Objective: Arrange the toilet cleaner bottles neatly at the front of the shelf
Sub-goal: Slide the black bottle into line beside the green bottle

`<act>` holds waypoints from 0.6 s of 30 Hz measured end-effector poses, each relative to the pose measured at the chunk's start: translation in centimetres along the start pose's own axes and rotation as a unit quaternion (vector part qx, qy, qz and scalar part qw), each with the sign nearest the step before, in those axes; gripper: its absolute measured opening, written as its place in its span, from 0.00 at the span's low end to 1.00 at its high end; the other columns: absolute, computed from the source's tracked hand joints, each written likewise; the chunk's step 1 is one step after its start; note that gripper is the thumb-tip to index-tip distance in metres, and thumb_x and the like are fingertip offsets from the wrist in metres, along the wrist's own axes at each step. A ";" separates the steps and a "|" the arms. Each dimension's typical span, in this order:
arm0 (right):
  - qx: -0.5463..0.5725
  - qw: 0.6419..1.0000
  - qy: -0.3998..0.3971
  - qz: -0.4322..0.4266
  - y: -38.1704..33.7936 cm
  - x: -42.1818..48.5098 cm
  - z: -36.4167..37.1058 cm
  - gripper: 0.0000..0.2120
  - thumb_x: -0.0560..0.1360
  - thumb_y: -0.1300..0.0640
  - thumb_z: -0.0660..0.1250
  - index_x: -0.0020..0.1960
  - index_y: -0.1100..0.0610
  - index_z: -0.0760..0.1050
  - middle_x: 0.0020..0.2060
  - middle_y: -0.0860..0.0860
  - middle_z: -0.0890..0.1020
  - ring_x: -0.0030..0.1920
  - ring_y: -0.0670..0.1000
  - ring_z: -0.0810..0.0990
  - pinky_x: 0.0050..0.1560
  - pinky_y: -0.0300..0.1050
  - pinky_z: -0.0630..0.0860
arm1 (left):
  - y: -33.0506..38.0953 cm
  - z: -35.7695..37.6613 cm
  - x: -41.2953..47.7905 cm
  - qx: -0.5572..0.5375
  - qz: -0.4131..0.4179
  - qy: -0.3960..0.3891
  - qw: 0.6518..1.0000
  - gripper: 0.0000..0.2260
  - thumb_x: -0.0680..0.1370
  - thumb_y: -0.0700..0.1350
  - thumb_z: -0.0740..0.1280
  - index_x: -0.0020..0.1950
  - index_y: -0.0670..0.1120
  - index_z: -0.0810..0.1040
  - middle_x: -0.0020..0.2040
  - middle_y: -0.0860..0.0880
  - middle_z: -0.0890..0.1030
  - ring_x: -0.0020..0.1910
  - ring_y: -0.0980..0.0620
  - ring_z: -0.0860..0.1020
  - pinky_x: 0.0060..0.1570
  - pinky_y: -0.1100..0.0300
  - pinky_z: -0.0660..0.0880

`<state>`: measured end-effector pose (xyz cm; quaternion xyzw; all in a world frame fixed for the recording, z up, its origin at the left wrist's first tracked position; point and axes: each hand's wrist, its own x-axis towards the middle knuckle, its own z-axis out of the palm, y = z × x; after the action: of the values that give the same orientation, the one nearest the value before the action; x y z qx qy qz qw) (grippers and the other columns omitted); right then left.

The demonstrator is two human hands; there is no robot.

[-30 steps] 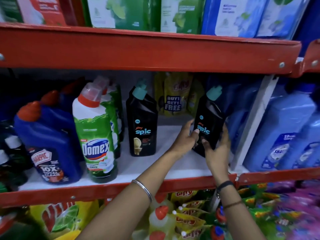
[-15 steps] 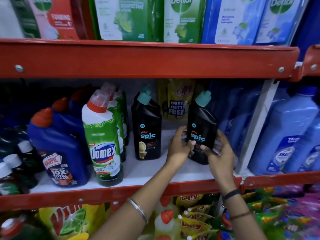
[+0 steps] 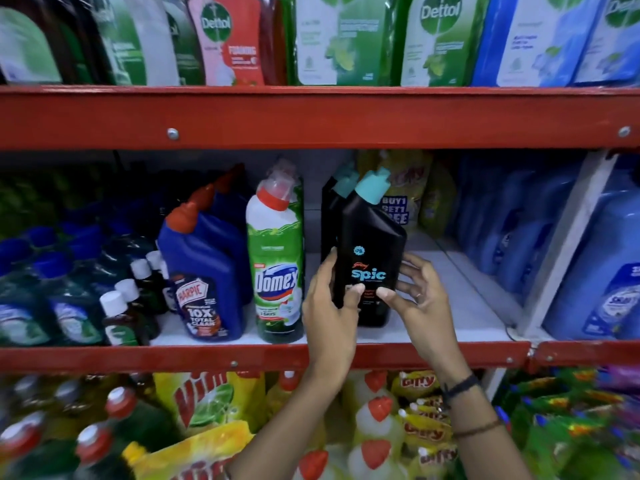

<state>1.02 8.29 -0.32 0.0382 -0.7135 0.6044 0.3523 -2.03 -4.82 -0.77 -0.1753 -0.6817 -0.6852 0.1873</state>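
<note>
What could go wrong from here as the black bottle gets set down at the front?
1. The black bottle, held by the left hand and right hand, sits right against the second black bottle behind it; a nudge could tip that one.
2. Its base looks near the red shelf edge, so it might overhang or fall.
3. The green bottle stands close beside.
</note>
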 end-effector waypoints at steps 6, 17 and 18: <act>0.007 0.999 -0.051 0.009 1.0 -0.2 1.3 0.27 0.69 0.65 0.73 0.58 0.38 0.72 0.58 0.47 0.81 0.57 0.47 0.81 0.56 0.41 0.78 | -1.1 -1.3 -1.2 0.033 0.010 0.049 0.998 0.26 0.76 0.42 0.69 0.71 0.57 0.66 0.69 0.54 0.73 0.66 0.48 0.76 0.60 0.41 0.77; -0.007 0.998 -0.059 0.032 2.4 0.2 1.6 0.24 0.71 0.63 0.72 0.61 0.45 0.71 0.59 0.50 0.80 0.58 0.48 0.80 0.59 0.46 0.77 | -1.2 -1.6 -0.9 0.126 0.039 0.006 0.991 0.26 0.79 0.44 0.64 0.75 0.56 0.60 0.68 0.49 0.71 0.67 0.48 0.73 0.61 0.46 0.77; -0.013 0.998 -0.061 0.032 2.4 0.1 1.5 0.22 0.72 0.61 0.71 0.62 0.45 0.71 0.59 0.49 0.81 0.59 0.46 0.80 0.59 0.47 0.77 | -1.2 -1.8 -1.0 0.118 0.042 -0.012 0.992 0.26 0.80 0.46 0.63 0.75 0.58 0.58 0.68 0.50 0.70 0.67 0.47 0.73 0.59 0.45 0.78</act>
<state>-0.90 7.63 -2.28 0.0476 -0.7422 0.6025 0.2897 -1.72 -6.57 -2.27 -0.1887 -0.7520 -0.5895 0.2267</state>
